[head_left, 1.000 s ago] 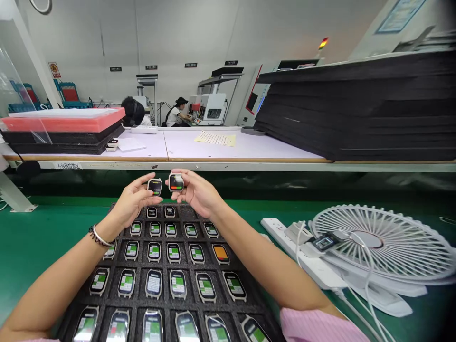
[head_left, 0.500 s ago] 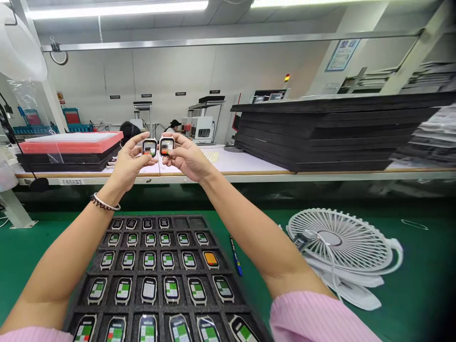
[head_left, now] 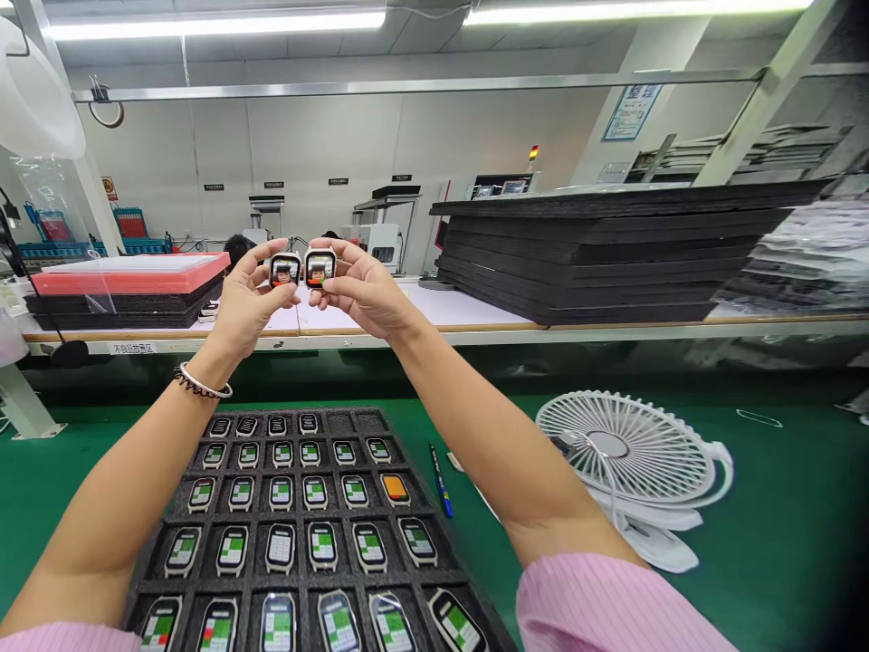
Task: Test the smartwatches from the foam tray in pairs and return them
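Head cam: L hand (head_left: pixel 248 294) pinches L watch (head_left: pixel 284 269) btwn thumb & fingers; R hand (head_left: pixel 377 294) does same w/ R watch (head_left: pixel 317 266). Both held up side by side, narrow gap btwn, lit screens twd wearer, seen against the shelf (head_left: pixel 441 310) past the far end of foam tray (head_left: pixel 370 423). R thumb at lower R corner of its screen. Tray sits on green bench (head_left: pixel 760 543), other watches (head_left: pixel 322 543) in its cells, most w/ green-&-white screens, one orange. Pen (head_left: pixel 441 480) just R of tray, white fan (head_left: pixel 662 453) farther R. Black stack (head_left: pixel 577 263) on shelf, R side; pinkish slab (head_left: pixel 136 279) at L. Bracelet (head_left: pixel 221 392) on L wrist.
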A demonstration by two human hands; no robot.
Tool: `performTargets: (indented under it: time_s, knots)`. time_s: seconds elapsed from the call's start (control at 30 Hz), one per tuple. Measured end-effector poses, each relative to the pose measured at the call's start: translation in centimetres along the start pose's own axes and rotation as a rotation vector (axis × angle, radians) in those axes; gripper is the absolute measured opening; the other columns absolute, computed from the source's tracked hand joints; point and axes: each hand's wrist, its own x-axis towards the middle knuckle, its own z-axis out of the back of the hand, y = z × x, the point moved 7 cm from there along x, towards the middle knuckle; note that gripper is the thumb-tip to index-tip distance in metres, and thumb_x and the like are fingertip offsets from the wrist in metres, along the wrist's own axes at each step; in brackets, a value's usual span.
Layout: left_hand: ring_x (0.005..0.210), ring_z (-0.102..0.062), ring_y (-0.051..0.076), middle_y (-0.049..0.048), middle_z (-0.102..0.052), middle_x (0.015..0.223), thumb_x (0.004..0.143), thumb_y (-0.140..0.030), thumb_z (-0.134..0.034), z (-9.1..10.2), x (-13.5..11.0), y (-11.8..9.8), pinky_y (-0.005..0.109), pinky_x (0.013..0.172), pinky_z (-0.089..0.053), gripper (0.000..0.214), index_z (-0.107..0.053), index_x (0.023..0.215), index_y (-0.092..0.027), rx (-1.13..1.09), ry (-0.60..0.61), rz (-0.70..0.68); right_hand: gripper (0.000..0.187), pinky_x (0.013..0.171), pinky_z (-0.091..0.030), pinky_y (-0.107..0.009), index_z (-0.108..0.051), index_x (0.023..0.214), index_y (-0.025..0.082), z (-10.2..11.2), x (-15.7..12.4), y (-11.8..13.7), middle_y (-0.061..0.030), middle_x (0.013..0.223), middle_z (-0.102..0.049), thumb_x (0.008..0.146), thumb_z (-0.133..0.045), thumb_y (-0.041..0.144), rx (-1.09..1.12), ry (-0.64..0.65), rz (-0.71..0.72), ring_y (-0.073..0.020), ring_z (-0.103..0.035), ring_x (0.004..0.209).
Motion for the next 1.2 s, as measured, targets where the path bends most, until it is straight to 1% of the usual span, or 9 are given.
performTargets:
  time_s: [0.13,0.27,0.37,0.47,0.6,0.73,0.87,1.0,1.2]
  knots:
    - [0.065,-0.066,0.014,0.0,-0.065,0.084,0.065,-0.019,-0.084,-0.2,-1.2,0.7,0.029,0.067,-0.056,0.059,-0.063,0.12,-0.023,0.011,0.023,0.027,0.056,0.067,-0.054,-0.028,-0.051,0.124,0.02,0.1,-1.3,-0.9,-0.0007,0.089,-0.061,0.075,-0.077,0.026,-0.003,-0.004,-0.031,-0.0175,-0.065,0.074]
    - [0.068,-0.067,0.014,0.001,-0.066,0.09,0.065,-0.02,-0.084,0.0,-3.5,2.5,0.03,0.071,-0.059,0.062,-0.062,0.123,-0.023,-0.002,0.049,0.113,0.055,0.068,-0.055,-0.028,-0.052,0.122,0.021,-0.3,-3.4,-3.2,-0.0007,0.093,-0.061,0.074,-0.077,0.025,0.045,-0.01,-0.079,-0.0167,-0.066,0.075]
    - [0.07,-0.07,0.015,0.001,-0.068,0.091,0.064,-0.019,-0.083,0.6,-6.0,4.8,0.029,0.072,-0.061,0.064,-0.061,0.124,-0.021,-0.017,0.064,0.231,0.056,0.067,-0.056,-0.028,-0.052,0.123,0.022,-0.6,-5.6,-6.3,0.0005,0.089,-0.063,0.073,-0.077,0.025,0.105,-0.034,-0.149,-0.0175,-0.067,0.074]
    - [0.071,-0.073,0.016,0.002,-0.069,0.091,0.066,-0.019,-0.082,1.5,-9.1,7.7,0.029,0.072,-0.062,0.065,-0.059,0.126,-0.018,-0.026,0.067,0.384,0.055,0.066,-0.057,-0.028,-0.052,0.122,0.02,-1.1,-7.9,-10.1,0.0001,0.085,-0.066,0.072,-0.076,0.023,0.188,-0.029,-0.24,-0.0178,-0.069,0.073]
    - [0.07,-0.074,0.016,0.003,-0.069,0.094,0.066,-0.02,-0.081,2.8,-13.0,11.1,0.029,0.071,-0.063,0.062,-0.058,0.123,-0.016,-0.019,0.052,0.577,0.054,0.066,-0.058,-0.028,-0.055,0.121,0.019,-2.0,-10.9,-14.9,-0.0013,0.09,-0.069,0.072,-0.076,0.021,0.302,0.005,-0.373,-0.0177,-0.071,0.072]
    - [0.064,-0.073,0.015,0.0016,-0.069,0.09,0.067,-0.024,-0.083,3.6,-15.7,13.6,0.027,0.065,-0.062,0.059,-0.058,0.12,-0.015,-0.044,0.011,0.705,0.054,0.066,-0.059,-0.028,-0.056,0.122,0.017,-2.6,-13.0,-18.1,-0.0022,0.088,-0.07,0.074,-0.079,0.024,0.379,0.0,-0.487,-0.0186,-0.073,0.072]
    - [0.055,-0.068,0.012,-0.0004,-0.069,0.082,0.066,-0.028,-0.086,3.8,-16.8,15.0,0.023,0.057,-0.059,0.055,-0.06,0.112,-0.015,-0.074,-0.05,0.748,0.051,0.064,-0.059,-0.026,-0.056,0.121,0.017,-2.9,-14.0,-19.5,-0.0026,0.086,-0.071,0.079,-0.082,0.029,0.431,-0.008,-0.526,-0.0179,-0.073,0.07]
    - [0.054,-0.069,0.012,-0.0007,-0.069,0.082,0.066,-0.029,-0.086,3.6,-17.4,15.6,0.021,0.053,-0.057,0.053,-0.061,0.11,-0.014,-0.063,-0.065,0.762,0.045,0.061,-0.059,-0.024,-0.059,0.119,0.017,-2.8,-14.5,-20.0,-0.0021,0.088,-0.071,0.082,-0.082,0.029,0.432,-0.033,-0.547,-0.0166,-0.072,0.067]
    - [0.062,-0.073,0.014,0.004,-0.071,0.101,0.068,-0.024,-0.083,3.4,-18.3,15.9,0.023,0.062,-0.062,0.056,-0.058,0.117,-0.015,-0.091,-0.038,0.778,0.044,0.066,-0.06,-0.024,-0.058,0.12,0.018,-2.9,-15.4,-19.9,-0.0015,0.092,-0.07,0.08,-0.076,0.016,0.456,-0.038,-0.567,-0.0164,-0.073,0.073]
